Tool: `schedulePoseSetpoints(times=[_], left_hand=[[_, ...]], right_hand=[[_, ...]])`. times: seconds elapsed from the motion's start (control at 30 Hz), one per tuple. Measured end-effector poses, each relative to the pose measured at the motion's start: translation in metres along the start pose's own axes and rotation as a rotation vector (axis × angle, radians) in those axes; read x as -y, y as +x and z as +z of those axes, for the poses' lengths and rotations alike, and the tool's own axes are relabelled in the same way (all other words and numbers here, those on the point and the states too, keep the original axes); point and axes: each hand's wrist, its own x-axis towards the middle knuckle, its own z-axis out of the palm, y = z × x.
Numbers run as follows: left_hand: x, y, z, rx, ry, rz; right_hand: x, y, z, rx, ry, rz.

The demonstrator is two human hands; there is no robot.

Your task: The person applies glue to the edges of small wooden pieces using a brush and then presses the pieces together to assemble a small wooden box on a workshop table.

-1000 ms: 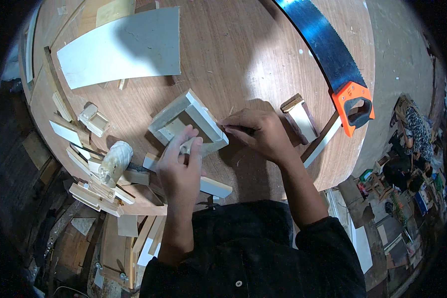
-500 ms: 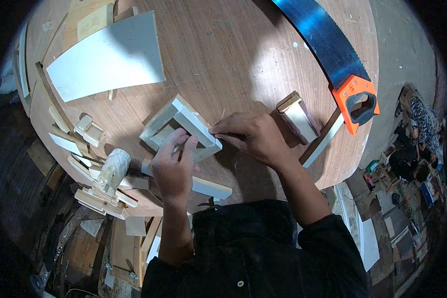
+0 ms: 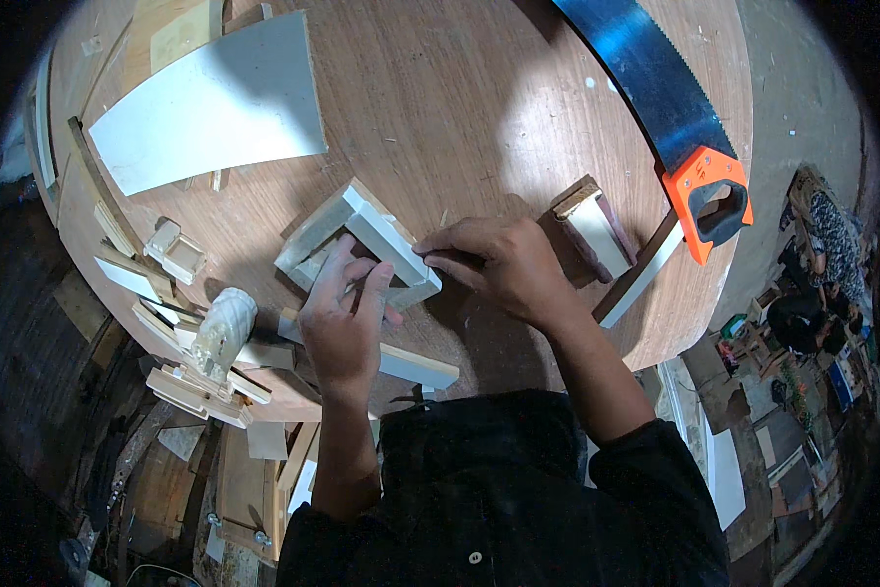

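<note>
A small rectangular wooden frame (image 3: pixel 386 233), with a pale, smooth strip along its right side, lies at an angle on the table in front of me. My left hand (image 3: pixel 347 308) grips its near part, the fingers curled into the opening and the thumb apart from them; the palm hides that corner. At the frame's right outer edge, my right hand (image 3: pixel 494 262) pinches thumb and forefinger together. Whatever is between those fingertips is too small to make out. Just beyond the right hand sits a small block with white and dark reddish sides (image 3: pixel 594 233).
A handsaw (image 3: pixel 719 201) with an orange handle lies at the right, beside a white-faced strip (image 3: pixel 645 274). A white panel (image 3: pixel 220 108) rests far left. Nearer are a whitish bottle (image 3: pixel 226 328), a small wooden piece (image 3: pixel 176 252), several offcuts and another strip (image 3: pixel 415 367).
The fingers of my left hand have stretched farther into the frame's opening. My right hand has shifted very slightly, still pinched at the edge. The whole view has moved a little.
</note>
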Motion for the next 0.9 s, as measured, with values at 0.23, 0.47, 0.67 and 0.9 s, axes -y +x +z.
schedulePoseSetpoints(times=[0.23,0.47,0.67,0.9], left_hand=[[0.002,0.003,0.002,0.037,-0.046,0.044],[0.002,0.003,0.000,0.041,-0.060,-0.033],[-0.001,0.001,-0.002,0.063,-0.060,-0.002],[-0.003,-0.001,0.001,0.058,-0.055,0.000]], right_hand=[[-0.004,0.000,0.002,-0.019,0.013,-0.015],[-0.002,0.000,0.003,-0.007,0.005,0.009],[0.001,0.003,0.004,-0.005,0.034,0.002],[0.002,0.002,0.005,0.034,-0.067,-0.015]])
